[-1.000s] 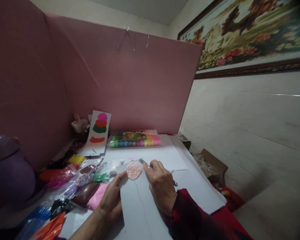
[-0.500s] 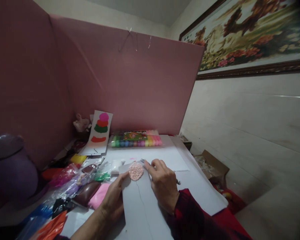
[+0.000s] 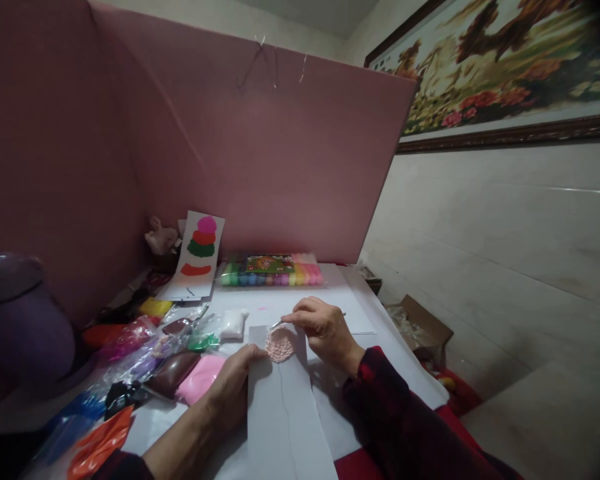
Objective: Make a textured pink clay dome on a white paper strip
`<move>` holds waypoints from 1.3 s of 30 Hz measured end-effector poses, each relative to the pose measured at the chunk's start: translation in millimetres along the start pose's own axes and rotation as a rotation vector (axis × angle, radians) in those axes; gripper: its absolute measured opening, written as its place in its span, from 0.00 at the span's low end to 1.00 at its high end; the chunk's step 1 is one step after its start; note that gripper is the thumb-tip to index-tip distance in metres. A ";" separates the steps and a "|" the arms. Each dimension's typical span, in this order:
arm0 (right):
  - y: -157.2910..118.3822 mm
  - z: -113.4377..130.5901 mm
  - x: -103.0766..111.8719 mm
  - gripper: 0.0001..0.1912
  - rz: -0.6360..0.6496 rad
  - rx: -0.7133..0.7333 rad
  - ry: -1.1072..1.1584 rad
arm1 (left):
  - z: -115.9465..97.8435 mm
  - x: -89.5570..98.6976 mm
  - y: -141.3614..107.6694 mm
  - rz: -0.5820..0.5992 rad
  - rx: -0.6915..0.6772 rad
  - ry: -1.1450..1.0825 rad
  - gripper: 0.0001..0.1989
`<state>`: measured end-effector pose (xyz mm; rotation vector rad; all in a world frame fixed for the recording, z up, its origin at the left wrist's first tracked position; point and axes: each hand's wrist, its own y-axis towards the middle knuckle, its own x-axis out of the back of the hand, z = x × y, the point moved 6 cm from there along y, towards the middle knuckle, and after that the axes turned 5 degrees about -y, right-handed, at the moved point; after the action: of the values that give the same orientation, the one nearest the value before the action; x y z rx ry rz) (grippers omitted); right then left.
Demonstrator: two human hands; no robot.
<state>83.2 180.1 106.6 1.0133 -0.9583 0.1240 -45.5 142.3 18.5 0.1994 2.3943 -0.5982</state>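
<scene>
A pale pink textured clay disc (image 3: 280,344) sits near the top of a narrow white card (image 3: 286,420), and a thin drawn line runs down from it. My left hand (image 3: 233,381) grips the card's left edge, thumb beside the disc. Closed around a slim fork (image 3: 276,326), my right hand (image 3: 321,328) is above and right of the disc, with the fork's tip at the disc's upper edge. The fork's handle end shows just past the right hand.
Bags of coloured clay (image 3: 173,373) crowd the left side. Behind the hands lies a pack of coloured clay sticks (image 3: 271,271). A painted card (image 3: 200,257) leans at the back left, a purple container (image 3: 23,320) stands far left, and an open cardboard box (image 3: 420,327) is at right.
My right hand has moved up and turned, bringing the fork from beside the disc to its upper edge. The card and disc appear slightly farther right, and the whole view has shifted a little.
</scene>
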 end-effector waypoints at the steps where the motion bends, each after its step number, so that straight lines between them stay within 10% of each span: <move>1: 2.5 0.9 -0.2 0.21 0.020 0.027 0.000 | 0.1 -0.9 -0.2 0.010 -0.006 0.009 0.05; 19: 27.4 4.0 -10.2 0.19 0.298 0.241 -0.018 | 1.1 -1.2 0.7 -0.027 -0.030 0.059 0.01; 39: 26.3 -3.2 -10.2 0.22 0.244 0.209 0.057 | 3.0 4.3 5.4 -0.027 -0.034 0.117 0.03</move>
<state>66.0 200.6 116.1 1.0742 -1.0289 0.4616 -45.6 145.6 11.7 0.1927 2.5218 -0.5718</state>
